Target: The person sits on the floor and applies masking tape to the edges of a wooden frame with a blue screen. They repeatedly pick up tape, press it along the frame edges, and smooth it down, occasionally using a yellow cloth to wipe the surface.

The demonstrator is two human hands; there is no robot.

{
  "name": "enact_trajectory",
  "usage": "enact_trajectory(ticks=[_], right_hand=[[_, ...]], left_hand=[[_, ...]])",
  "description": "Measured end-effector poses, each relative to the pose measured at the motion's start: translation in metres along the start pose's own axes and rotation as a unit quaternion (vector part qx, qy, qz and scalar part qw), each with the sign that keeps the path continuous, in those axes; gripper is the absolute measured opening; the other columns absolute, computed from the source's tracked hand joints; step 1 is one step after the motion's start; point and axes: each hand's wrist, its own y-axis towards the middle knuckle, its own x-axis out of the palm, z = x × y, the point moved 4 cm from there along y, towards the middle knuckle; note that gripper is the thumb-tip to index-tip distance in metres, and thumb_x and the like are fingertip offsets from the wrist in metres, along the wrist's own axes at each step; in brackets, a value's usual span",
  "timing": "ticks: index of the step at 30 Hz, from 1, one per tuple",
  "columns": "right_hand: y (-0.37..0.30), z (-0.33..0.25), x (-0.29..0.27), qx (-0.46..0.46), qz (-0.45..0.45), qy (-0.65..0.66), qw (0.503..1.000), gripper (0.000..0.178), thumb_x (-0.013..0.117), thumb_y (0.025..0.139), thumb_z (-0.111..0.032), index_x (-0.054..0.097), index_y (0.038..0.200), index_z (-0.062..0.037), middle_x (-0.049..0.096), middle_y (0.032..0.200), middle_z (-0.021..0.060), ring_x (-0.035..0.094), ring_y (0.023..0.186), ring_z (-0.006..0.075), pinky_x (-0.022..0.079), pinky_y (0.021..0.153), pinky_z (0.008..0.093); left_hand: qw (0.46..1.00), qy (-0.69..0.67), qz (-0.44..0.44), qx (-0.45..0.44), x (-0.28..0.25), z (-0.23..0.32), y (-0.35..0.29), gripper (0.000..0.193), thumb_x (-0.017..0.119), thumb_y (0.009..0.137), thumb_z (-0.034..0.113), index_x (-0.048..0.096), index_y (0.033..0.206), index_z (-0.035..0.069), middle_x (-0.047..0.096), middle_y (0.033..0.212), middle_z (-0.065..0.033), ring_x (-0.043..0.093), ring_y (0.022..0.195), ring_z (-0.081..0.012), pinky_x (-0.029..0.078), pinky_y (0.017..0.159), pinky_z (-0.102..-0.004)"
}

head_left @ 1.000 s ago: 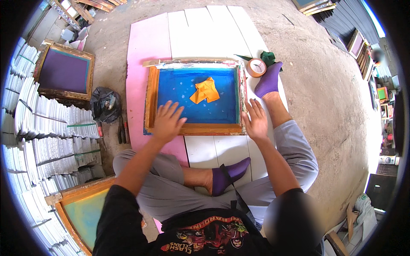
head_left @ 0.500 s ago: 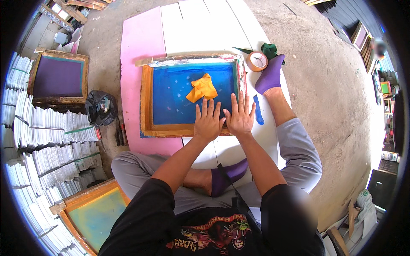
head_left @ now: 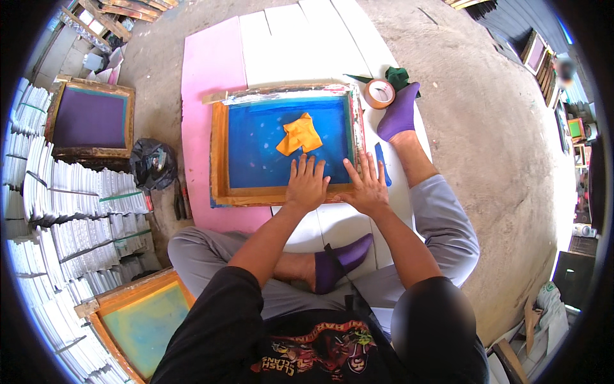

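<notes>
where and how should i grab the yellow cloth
Probably pinch the yellow cloth at its creased middle, from above and the near side: its folds offer something to grasp, the wooden frame surrounds it, and the left hand is nearest.

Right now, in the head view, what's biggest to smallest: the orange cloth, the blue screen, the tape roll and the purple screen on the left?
1. Blue screen
2. Purple screen
3. Orange cloth
4. Tape roll

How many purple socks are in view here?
2. One sock is beyond the right hand, next to the tape roll; the other sock is on the near side of the blue framed screen. Cluttered edges may hide more.
</notes>
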Motion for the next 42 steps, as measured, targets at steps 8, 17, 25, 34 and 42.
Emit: enact_trajectory(ticks=[8, 17, 25, 34, 42], right_hand=[[-0.024, 0.024, 0.002, 0.089, 0.005, 0.033, 0.996, 0.123, 0.073, 0.074, -0.080, 0.021, 0.168, -0.0211, 0.015, 0.171, 0.0265, 0.009, 0.160, 0.0435, 0.015, 0.124, 0.0664], [-0.024, 0.023, -0.001, 0.203, -0.049, 0.124, 0.970, 0.135, 0.082, 0.069, -0.074, 0.013, 0.169, -0.0168, 0.013, 0.170, 0.0289, 0.008, 0.160, 0.0446, 0.016, 0.124, 0.0664], [-0.024, -0.011, -0.013, 0.103, 0.007, 0.019, 0.994, 0.106, 0.076, 0.086, -0.056, 0.020, 0.168, -0.0176, 0.020, 0.171, 0.0233, 0.014, 0.161, 0.0393, 0.017, 0.124, 0.0652], [-0.050, -0.074, 0.002, -0.092, -0.154, -0.067, 0.982, 0.078, 0.044, 0.107, -0.054, 0.010, 0.169, -0.0230, 0.012, 0.176, -0.0047, 0.008, 0.163, 0.0239, 0.009, 0.131, 0.0545], [-0.049, -0.073, 0.001, -0.086, -0.167, -0.065, 0.980, 0.080, 0.050, 0.105, -0.053, 0.013, 0.169, -0.0241, 0.015, 0.176, -0.0031, 0.011, 0.163, 0.0255, 0.010, 0.130, 0.0545]], left_hand=[[0.999, -0.007, -0.037, -0.005, -0.009, -0.007, -0.016, 0.097, 0.056, 0.089, 0.079, 0.048, 0.150, 0.005, 0.039, 0.159, -0.0246, 0.020, 0.156, -0.0441, 0.009, 0.125, -0.0668], [0.990, -0.031, -0.115, -0.079, -0.017, -0.014, -0.017, 0.109, 0.066, 0.080, 0.081, 0.039, 0.158, 0.010, 0.024, 0.169, -0.0216, 0.006, 0.160, -0.0421, 0.000, 0.126, -0.0642], [0.964, -0.037, -0.169, -0.202, -0.045, -0.066, -0.045, 0.118, 0.072, 0.075, 0.080, 0.032, 0.161, 0.010, 0.015, 0.172, -0.0255, -0.005, 0.161, -0.0444, -0.005, 0.125, -0.0650], [0.947, -0.016, -0.183, -0.264, -0.075, -0.102, -0.073, 0.128, 0.074, 0.070, 0.083, 0.027, 0.164, 0.010, 0.010, 0.172, -0.0273, -0.008, 0.160, -0.0469, -0.006, 0.124, -0.0682], [0.935, -0.008, -0.175, -0.307, -0.087, -0.132, -0.090, 0.133, 0.077, 0.067, 0.082, 0.024, 0.165, 0.010, 0.007, 0.173, -0.0266, -0.008, 0.160, -0.0468, -0.005, 0.125, -0.0664]])
